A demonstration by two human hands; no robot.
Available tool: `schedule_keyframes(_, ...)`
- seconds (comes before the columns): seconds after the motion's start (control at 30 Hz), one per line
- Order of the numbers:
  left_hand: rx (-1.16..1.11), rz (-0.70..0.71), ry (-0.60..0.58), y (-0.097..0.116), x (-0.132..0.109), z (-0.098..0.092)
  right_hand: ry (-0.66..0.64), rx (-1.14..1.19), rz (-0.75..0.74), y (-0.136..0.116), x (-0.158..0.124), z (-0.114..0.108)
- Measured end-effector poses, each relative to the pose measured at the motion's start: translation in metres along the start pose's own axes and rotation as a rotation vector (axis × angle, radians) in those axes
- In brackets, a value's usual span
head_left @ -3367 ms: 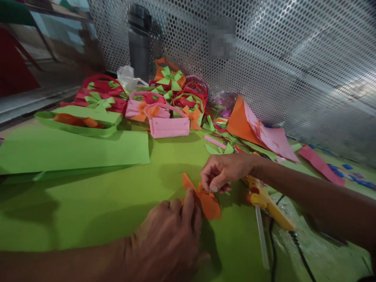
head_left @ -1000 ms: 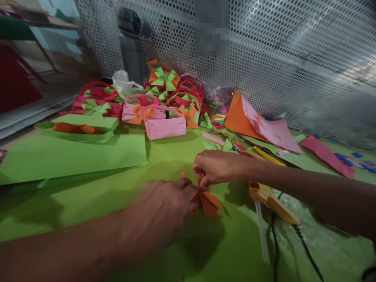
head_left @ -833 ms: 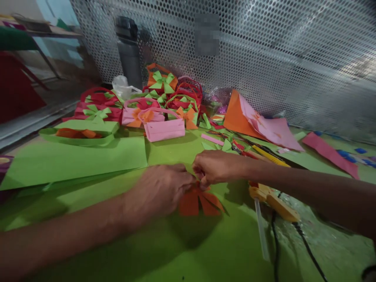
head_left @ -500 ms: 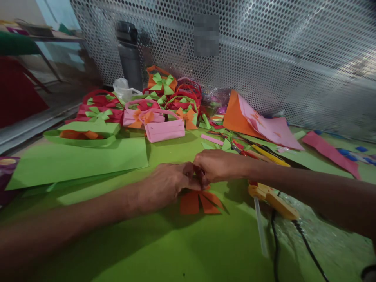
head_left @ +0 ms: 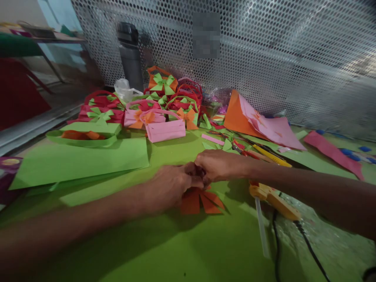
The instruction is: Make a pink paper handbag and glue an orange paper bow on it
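Observation:
An orange paper bow with cut, splayed tails lies on the green work surface, its upper part hidden under my fingers. My left hand pinches at the top of the bow from the left, fingers closed. From the right, my right hand meets it with fingers curled together at the same spot. The fingertips of both hands touch, and they cover whatever lies between them. Close to my right forearm rests a yellow glue gun with a clear glue stick.
Small paper bags with bows, among them a pink bag, stand at the back. Green sheets lie left. Paper scraps and a yellow cutter lie behind my right arm. A grey bottle stands against the perforated metal panel.
My two hands stay together over the orange bow with only slight finger movement. The whole view has shifted a little; the other things lie as before.

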State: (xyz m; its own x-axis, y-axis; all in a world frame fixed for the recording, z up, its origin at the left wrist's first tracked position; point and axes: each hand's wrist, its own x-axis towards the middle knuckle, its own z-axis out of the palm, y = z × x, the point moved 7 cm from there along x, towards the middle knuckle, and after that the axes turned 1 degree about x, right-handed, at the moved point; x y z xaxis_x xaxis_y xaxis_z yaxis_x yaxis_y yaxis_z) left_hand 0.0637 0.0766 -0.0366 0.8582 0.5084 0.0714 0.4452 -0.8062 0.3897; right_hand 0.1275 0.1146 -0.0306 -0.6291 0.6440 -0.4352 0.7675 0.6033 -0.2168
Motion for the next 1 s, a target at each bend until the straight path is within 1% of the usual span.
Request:
schedule_keyframes(0.1,0.046,-0.025,-0.047,-0.001,0.001,0.004,-0.048,0.095,-0.031,0.001,-0.002,0.001)
schedule_keyframes(0.17,0.076,-0.042,-0.061,-0.002,0.001,0.005,-0.048,0.132,0.000,0.005,-0.008,0.000)
schedule_keyframes(0.27,0.110,-0.062,-0.065,-0.002,0.000,0.005,0.023,0.068,0.109,0.016,-0.030,-0.001)
schedule_keyframes(0.3,0.115,-0.067,-0.062,-0.002,-0.001,0.006,0.061,0.036,0.104,0.017,-0.040,0.000)
schedule_keyframes(0.33,0.115,-0.071,-0.058,-0.002,-0.002,0.006,0.103,0.025,0.086,0.016,-0.049,0.002)
schedule_keyframes(0.37,0.114,-0.073,-0.051,-0.002,-0.002,0.006,0.120,0.032,0.055,0.014,-0.058,0.007)
schedule_keyframes(0.4,0.114,-0.078,-0.043,-0.002,-0.002,0.006,0.123,0.038,0.058,0.014,-0.065,0.013)
schedule_keyframes(0.5,0.112,-0.104,-0.053,-0.003,-0.002,0.007,0.151,0.093,0.055,0.010,-0.077,0.030)
schedule_keyframes(0.57,0.106,-0.114,-0.070,-0.004,-0.001,0.008,0.204,0.174,0.076,0.009,-0.077,0.035)
schedule_keyframes(0.77,0.044,-0.098,-0.054,-0.001,-0.003,0.004,0.325,0.596,0.163,0.015,-0.066,0.034)
schedule_keyframes(0.83,0.053,-0.104,-0.053,-0.001,-0.003,0.004,0.333,0.696,0.198,0.018,-0.063,0.035)
schedule_keyframes(0.9,0.063,-0.107,-0.046,-0.002,-0.004,0.004,0.310,0.779,0.236,0.021,-0.061,0.037)
schedule_keyframes(1.0,0.075,-0.094,-0.040,-0.002,-0.003,0.006,0.300,0.835,0.260,0.025,-0.059,0.038)
